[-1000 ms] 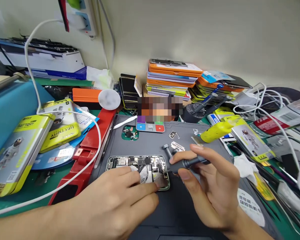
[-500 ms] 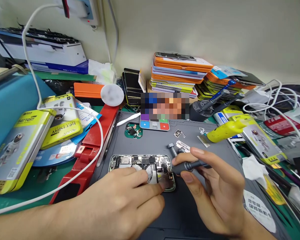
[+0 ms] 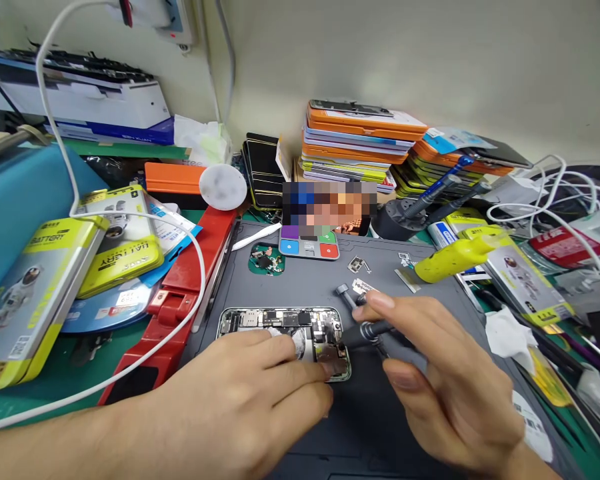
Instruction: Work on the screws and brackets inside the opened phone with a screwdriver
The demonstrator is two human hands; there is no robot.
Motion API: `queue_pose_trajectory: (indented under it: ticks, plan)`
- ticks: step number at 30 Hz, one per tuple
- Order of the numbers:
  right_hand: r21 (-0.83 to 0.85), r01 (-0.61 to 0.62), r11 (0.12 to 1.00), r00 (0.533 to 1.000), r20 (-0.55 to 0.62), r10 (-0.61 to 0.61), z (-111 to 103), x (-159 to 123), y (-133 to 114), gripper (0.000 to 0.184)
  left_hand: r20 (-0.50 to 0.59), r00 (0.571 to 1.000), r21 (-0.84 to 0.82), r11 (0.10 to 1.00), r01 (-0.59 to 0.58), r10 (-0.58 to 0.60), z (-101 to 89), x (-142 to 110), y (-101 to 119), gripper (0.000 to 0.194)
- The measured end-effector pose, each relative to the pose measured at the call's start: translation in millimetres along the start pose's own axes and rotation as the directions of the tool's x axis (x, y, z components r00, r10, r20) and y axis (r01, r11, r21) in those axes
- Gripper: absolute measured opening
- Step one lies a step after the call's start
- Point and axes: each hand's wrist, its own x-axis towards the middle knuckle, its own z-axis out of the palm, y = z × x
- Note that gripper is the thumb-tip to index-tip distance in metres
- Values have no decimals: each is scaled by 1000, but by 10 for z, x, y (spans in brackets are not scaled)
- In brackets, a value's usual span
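An opened phone (image 3: 250, 320) lies face up on the grey mat, its circuit boards and metal parts exposed. My left hand (image 3: 260, 393) presses curled fingers onto it; white material, perhaps tissue, shows under the fingertips, and the palm hides the phone's near side. In my right hand (image 3: 445, 380) is a dark grey screwdriver-like tool (image 3: 363, 335), its front end at the phone's right edge. The index finger lies along the tool, while the thumb stands a little off it. A grey round-capped piece (image 3: 345, 293) and a razor blade (image 3: 363, 287) lie just behind.
A green circuit board (image 3: 267, 260) and small metal parts (image 3: 357, 265) lie behind the phone. To the right are a yellow bottle (image 3: 445, 260) and tool holder (image 3: 397, 217). Left stand a red clamp-like tool (image 3: 180, 287), battery boxes (image 3: 35, 300) and a white cable (image 3: 200, 267).
My right thumb has dropped away from the tool and the hand has opened somewhat, shifting right. The tool's angle has changed slightly. My left hand stays on the phone.
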Motion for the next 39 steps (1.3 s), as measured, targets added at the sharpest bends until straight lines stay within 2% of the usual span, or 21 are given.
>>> queue_pose_trajectory:
  ticks: [6,13,20,24,29,32,35,39]
  plan:
    - [-105,10,994,999,-37,-14,-54,28,-45,73,-55,998,-61,998,30,-33,-2,17,2,36]
    - [-140,38,989,999,-21,-41,-76,41,-88,71,-31,999,-125,991,40,-44,2,-5,3,36]
    - [-111,18,994,999,-25,-21,-46,42,-106,74,-45,991,-284,952,111,-129,-20,37,-1,30]
    - [-96,30,995,999,-26,-33,-44,67,-112,71,5,986,-341,926,160,-168,-33,13,3,31]
    - [-110,88,990,996,-2,-89,-48,93,-131,57,105,975,-298,929,220,-197,-96,16,53,36]
    - [-127,100,987,995,13,-99,-57,92,-146,51,125,972,-261,939,224,-198,-107,33,64,39]
    - [-88,120,989,993,29,-118,-64,78,-139,53,126,973,-225,950,216,-191,-82,42,58,39]
    - [-111,132,985,990,62,-125,-68,64,-120,56,68,981,-210,959,190,-180,-42,43,55,42]
